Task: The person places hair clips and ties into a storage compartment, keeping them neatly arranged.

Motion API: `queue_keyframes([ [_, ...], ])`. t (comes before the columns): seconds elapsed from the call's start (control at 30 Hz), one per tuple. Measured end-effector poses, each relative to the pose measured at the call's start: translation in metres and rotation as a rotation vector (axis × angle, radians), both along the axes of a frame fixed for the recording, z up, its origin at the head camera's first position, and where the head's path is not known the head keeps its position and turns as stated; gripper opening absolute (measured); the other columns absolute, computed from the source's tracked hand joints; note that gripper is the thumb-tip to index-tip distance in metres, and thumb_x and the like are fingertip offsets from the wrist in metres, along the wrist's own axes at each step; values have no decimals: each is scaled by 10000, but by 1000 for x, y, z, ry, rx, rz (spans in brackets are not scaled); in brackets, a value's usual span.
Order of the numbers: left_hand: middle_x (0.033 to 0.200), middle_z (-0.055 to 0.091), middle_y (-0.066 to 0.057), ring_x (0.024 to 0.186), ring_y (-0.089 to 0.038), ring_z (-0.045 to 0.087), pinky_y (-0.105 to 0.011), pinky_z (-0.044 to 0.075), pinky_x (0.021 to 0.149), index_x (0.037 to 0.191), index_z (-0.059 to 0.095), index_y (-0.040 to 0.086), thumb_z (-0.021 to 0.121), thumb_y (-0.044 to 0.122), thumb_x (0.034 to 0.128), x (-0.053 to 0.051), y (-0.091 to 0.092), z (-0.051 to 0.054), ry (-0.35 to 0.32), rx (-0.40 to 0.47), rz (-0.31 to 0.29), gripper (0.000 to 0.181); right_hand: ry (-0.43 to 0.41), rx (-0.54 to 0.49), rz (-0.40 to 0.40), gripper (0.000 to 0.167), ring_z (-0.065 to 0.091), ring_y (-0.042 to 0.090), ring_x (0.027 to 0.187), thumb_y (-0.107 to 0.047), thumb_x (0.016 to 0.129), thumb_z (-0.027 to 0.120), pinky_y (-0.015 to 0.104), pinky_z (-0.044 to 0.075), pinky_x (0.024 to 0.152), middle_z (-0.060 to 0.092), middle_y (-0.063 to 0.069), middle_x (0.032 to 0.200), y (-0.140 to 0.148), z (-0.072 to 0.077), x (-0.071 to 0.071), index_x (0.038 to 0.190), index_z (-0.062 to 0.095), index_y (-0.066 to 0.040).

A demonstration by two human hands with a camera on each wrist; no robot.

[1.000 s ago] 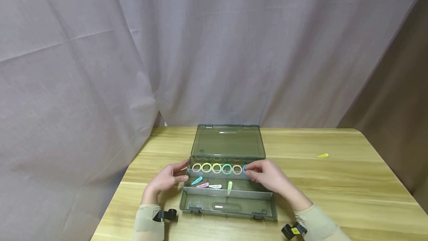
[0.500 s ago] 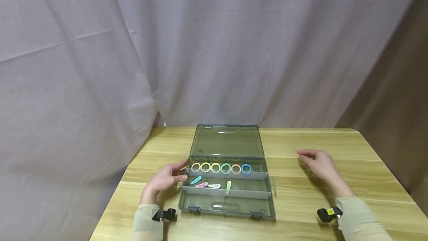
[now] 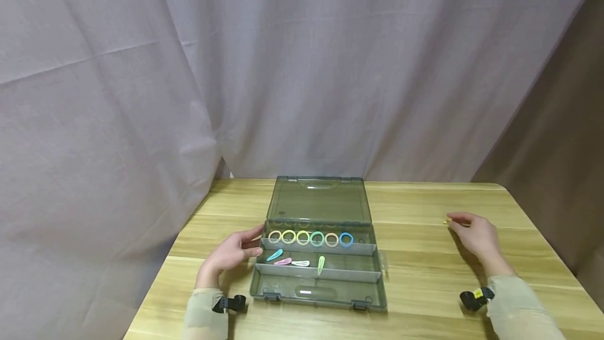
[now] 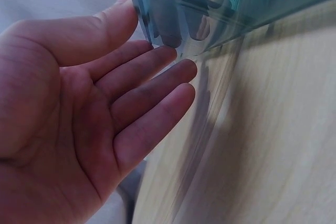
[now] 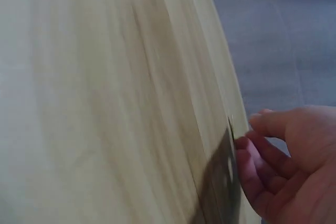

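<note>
An olive see-through plastic case (image 3: 317, 298) lies with its lid open on the table. In its back compartment is a row of hair ties, with a blue hair tie (image 3: 346, 240) at the right end. The middle one holds a blue hair clip (image 3: 274, 255), a pink hair clip (image 3: 283, 262), a white hair clip (image 3: 300, 263) and a lime hair clip (image 3: 321, 265). My left hand (image 3: 231, 253) touches the case's left side, fingers loosely extended. My right hand (image 3: 477, 234) pinches a yellow hair clip (image 3: 446, 221) at the table's right; the fingertips partly cover it.
The raised lid (image 3: 321, 201) leans back behind the case. A wood-grain table (image 3: 415, 277) carries everything. Grey curtains (image 3: 302, 67) hang behind and to the left of it, and a darker brown one (image 3: 561, 172) hangs at the right.
My right hand has left the blue hair tie in the back compartment and moved right across the table to the yellow hair clip. My left hand has stayed at the case.
</note>
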State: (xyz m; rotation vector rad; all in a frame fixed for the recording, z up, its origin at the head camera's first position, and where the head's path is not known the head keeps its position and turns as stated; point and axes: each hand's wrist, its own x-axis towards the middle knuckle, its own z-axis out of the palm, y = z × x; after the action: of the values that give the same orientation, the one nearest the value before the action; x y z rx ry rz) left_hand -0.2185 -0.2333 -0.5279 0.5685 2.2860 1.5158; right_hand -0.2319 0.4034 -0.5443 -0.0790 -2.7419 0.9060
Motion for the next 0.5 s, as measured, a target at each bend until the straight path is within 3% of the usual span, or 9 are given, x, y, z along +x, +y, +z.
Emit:
queue_keyframes([
  [0.17, 1663, 311, -314, 1419, -502, 502, -455, 530, 1112, 1617, 309, -109, 654, 12, 1041, -1, 1, 1, 6, -5, -1, 682, -56, -48, -109, 366, 606, 570, 1162, -117, 1027, 666, 665, 466, 959, 665, 368, 1265, 7, 2, -5, 1314, 660, 110],
  [0.5, 1661, 316, -311, 1411, -502, 510, -476, 534, 1109, 1617, 313, -104, 662, 36, 1041, 1, 1, 1, 14, -19, 5, 688, -117, -91, -150, 469, 577, 560, 1221, -254, 1082, 595, 652, 459, 1022, 643, 358, 1328, 5, -1, -7, 1364, 618, 120],
])
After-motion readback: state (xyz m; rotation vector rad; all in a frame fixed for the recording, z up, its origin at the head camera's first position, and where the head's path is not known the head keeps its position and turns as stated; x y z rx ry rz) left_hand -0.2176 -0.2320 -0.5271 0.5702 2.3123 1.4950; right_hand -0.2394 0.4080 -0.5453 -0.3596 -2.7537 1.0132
